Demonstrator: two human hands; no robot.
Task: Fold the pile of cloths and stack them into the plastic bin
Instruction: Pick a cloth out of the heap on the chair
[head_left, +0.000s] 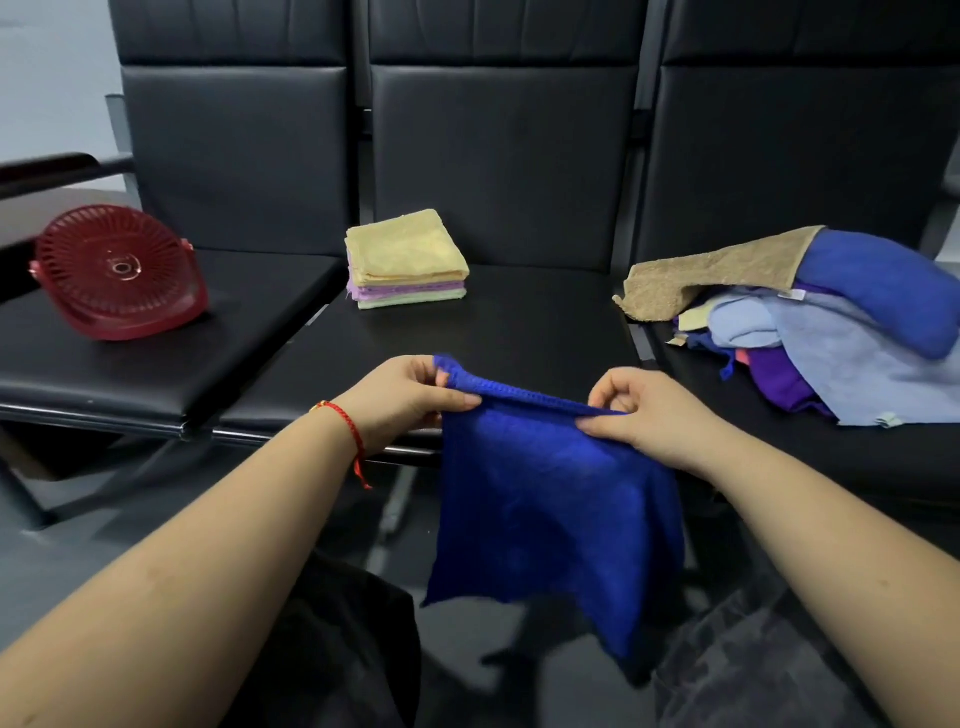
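Note:
A dark blue cloth (550, 509) hangs in front of the middle seat, held by its top edge. My left hand (405, 400) pinches the left corner and my right hand (649, 415) pinches the right corner. A stack of folded cloths (405, 260), yellow on top with purple and green below, sits on the middle seat. A loose pile of cloths (831, 322), tan, light blue, blue and purple, lies on the right seat. A red plastic bin (119, 273) lies tipped on its side on the left seat, its slatted bottom facing me.
Three black padded seats (519, 322) with tall backs stand in a row. An armrest (52, 171) runs at the far left. My legs in dark trousers (332, 649) are below the cloth, over a grey floor.

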